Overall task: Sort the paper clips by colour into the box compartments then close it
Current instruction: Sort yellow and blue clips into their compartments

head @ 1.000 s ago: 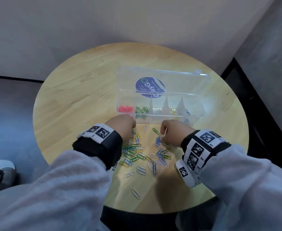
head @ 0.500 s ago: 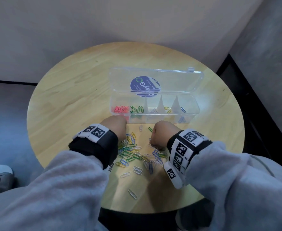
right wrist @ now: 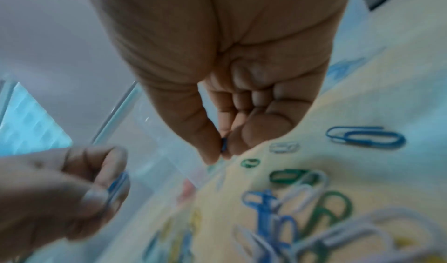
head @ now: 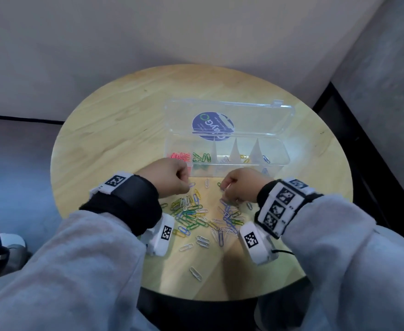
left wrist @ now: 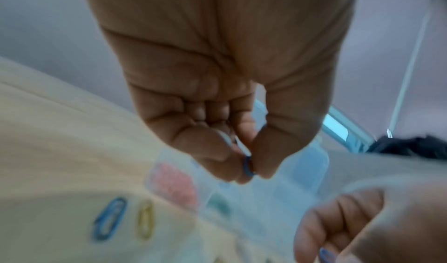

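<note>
Round wooden surface point(head: 115, 130), bare wood left of the box. Left hand point(head: 169, 176), at the box's near-left corner, pinches a blue clip point(left wrist: 248, 166). Loose clips point(head: 196, 216) heaped between the wrists, nearer than the box. Clear box point(head: 277, 161), lid up, five compartments. Right hand point(head: 242, 186), before the box's front wall, pinches another blue clip point(right wrist: 224, 145).
</note>
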